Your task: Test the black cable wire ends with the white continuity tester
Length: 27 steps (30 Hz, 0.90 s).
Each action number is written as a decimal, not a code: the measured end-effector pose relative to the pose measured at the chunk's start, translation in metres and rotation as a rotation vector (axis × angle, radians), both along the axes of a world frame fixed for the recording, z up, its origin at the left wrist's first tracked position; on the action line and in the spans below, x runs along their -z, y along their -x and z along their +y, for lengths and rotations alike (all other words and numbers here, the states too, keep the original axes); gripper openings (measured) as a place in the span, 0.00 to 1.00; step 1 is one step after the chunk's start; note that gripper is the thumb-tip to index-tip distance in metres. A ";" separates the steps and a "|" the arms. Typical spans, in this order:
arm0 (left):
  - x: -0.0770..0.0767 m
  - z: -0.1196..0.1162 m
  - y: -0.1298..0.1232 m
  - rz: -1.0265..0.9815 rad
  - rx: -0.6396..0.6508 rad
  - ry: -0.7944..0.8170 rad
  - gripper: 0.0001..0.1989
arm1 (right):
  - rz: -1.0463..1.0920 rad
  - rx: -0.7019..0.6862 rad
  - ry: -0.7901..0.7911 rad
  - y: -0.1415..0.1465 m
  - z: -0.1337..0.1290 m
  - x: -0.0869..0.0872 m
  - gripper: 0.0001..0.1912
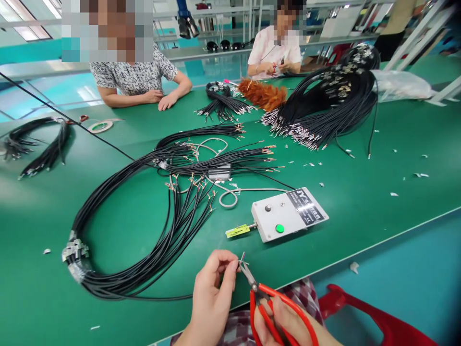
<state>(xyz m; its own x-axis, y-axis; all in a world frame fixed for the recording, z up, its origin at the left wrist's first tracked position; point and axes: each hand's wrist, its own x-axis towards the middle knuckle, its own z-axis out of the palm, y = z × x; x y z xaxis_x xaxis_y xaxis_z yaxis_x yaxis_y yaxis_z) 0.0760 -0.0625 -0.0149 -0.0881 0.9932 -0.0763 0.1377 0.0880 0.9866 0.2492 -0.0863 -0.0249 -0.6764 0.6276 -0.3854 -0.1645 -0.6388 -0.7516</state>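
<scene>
My left hand (216, 293) pinches the end of a black cable, and thin coloured wires (242, 258) stick out past the fingertips. In my right hand (279, 319) are red-handled scissors (255, 288), whose blade tips meet the wires beside my left fingertips. The cable runs left from my left hand to a large looped bundle of black cables (118, 192) with stripped ends. Beyond my hands sits a white box (288, 216) with a green button and a yellow-green piece (237, 231) on its left side.
A big heap of black cables (324, 105) lies at the back right, beside orange strands (262, 93). Two people sit across the green table (360, 192). A smaller cable bundle (39, 139) and a tape roll (101, 126) lie left. A red stool (370, 312) stands lower right.
</scene>
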 end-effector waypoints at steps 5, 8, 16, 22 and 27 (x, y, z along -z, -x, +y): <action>0.008 -0.005 -0.001 0.101 0.009 -0.196 0.06 | -0.026 0.003 0.012 0.002 -0.003 -0.006 0.34; 0.011 -0.006 -0.001 0.134 0.016 -0.299 0.07 | -0.074 0.009 0.012 0.002 -0.005 -0.010 0.33; 0.020 -0.007 0.001 0.203 0.012 -0.438 0.09 | -0.002 0.051 0.037 0.007 -0.009 -0.012 0.33; 0.017 -0.004 0.001 0.291 0.018 -0.569 0.12 | -0.042 0.056 0.088 0.010 -0.012 -0.010 0.31; 0.015 -0.001 0.000 0.343 0.026 -0.628 0.13 | -0.063 0.077 0.101 0.009 -0.012 -0.011 0.31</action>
<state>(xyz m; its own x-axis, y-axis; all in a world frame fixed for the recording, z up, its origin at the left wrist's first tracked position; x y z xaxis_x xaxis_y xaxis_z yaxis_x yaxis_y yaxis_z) 0.0762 -0.0635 -0.0297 0.0195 0.8426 0.5382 0.4433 -0.4898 0.7507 0.2398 -0.0987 -0.0143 -0.6001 0.6326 -0.4896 -0.1702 -0.6990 -0.6945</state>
